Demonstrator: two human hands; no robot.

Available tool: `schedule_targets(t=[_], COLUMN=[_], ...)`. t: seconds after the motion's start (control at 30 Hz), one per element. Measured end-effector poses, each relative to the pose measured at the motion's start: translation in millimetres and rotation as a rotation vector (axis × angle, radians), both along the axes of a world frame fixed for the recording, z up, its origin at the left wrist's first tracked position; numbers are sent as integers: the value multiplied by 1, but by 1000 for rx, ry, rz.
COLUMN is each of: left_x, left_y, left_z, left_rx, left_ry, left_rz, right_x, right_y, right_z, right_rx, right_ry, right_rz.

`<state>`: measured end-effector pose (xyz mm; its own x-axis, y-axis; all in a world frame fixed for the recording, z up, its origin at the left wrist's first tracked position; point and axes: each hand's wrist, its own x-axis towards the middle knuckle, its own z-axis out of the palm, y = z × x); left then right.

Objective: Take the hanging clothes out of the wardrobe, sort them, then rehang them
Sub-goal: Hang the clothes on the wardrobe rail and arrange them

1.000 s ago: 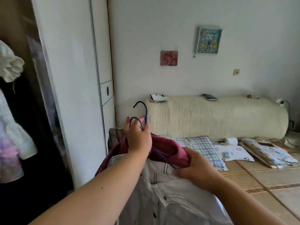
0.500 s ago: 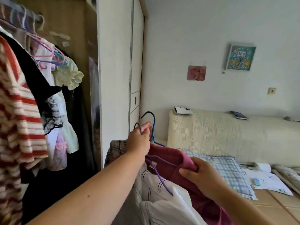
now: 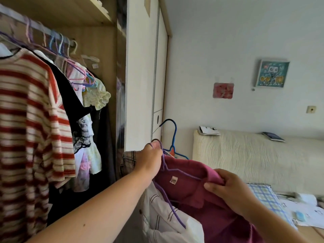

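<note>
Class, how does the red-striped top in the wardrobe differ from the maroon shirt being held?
The red-striped top has red and cream bands; the maroon shirt is plain. The red-striped top hangs inside the wardrobe; the maroon shirt is outside, left hand gripping its purple hanger, right hand pinching its collar. Both are tops.

Wardrobe rail (image 3: 40, 27) upper left carrying a striped top (image 3: 31, 111), bed (image 3: 313, 232) lower right bearing a checked pillow (image 3: 268, 195), book (image 3: 273, 136) atop the headboard (image 3: 245, 155)
</note>
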<state>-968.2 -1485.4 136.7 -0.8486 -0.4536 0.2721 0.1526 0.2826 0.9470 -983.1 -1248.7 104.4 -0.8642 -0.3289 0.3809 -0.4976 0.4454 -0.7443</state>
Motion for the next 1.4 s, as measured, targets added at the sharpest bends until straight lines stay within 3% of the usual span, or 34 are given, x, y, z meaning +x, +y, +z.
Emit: schedule_targets(t=[0.1, 0.2, 0.33, 0.43, 0.57, 0.77, 0.87, 1.03, 1.23, 1.4], left_x=[7, 9, 8, 6, 5, 9, 14, 25, 23, 17], left_y=[-1, 0, 3, 2, 3, 13, 16, 15, 32, 43], left_z=[9, 15, 22, 26, 30, 47, 57, 62, 57, 53], left_rx=[-124, -154, 79, 102, 122, 213, 261, 215, 191, -77], left_ry=[-38, -7, 79, 113, 182, 243, 285, 273, 279, 291], left_rz=[-112, -92, 28, 101, 96, -13, -33, 40, 142, 458], right_x=[2, 7, 15, 12, 4, -24, -56, -97, -92, -84], right_y=[3, 2, -5, -8, -11, 3, 25, 56, 23, -2], right_z=[6, 10, 15, 21, 27, 40, 48, 59, 54, 37], right_rx=[-25, -10, -83, -186, -81, -37, 44, 68, 109, 141], right_ry=[21, 29, -36, -185, -143, -202, -195, -9, 32, 60], right_rz=[28, 55, 118, 104, 5, 171, 139, 30, 291, 456])
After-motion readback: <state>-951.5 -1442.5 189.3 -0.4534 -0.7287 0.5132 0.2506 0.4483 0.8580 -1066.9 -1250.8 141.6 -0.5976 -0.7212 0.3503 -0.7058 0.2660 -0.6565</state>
